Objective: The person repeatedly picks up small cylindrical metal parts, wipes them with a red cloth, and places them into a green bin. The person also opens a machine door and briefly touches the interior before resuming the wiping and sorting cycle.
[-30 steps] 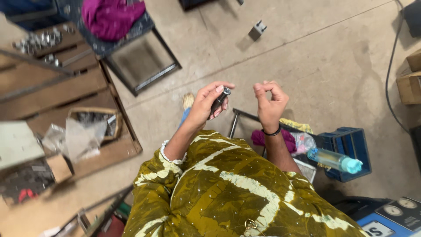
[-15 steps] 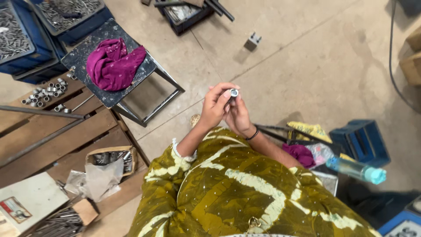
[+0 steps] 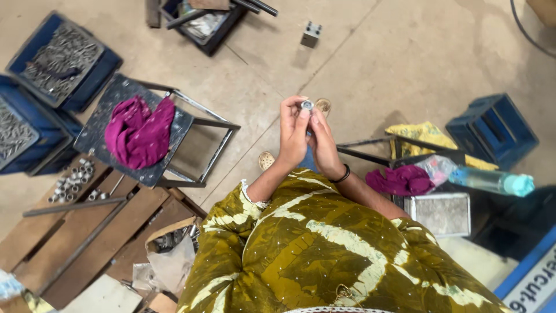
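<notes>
Here I am pinching a small metal bush [image 3: 307,105] between the fingertips of my left hand [image 3: 292,134] and right hand [image 3: 324,145], raising it above the concrete floor [image 3: 376,64] so its open end is facing me.

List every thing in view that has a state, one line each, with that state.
left hand: raised, fingertips on the small metal part
right hand: pressed against the left hand, also at the part
small metal part: held up between both hands, open end facing the camera
magenta cloth: crumpled on the stool
stool: upright, seat bearing the cloth
water bottle: lying on its side, capped
blue crate: looks empty
</notes>
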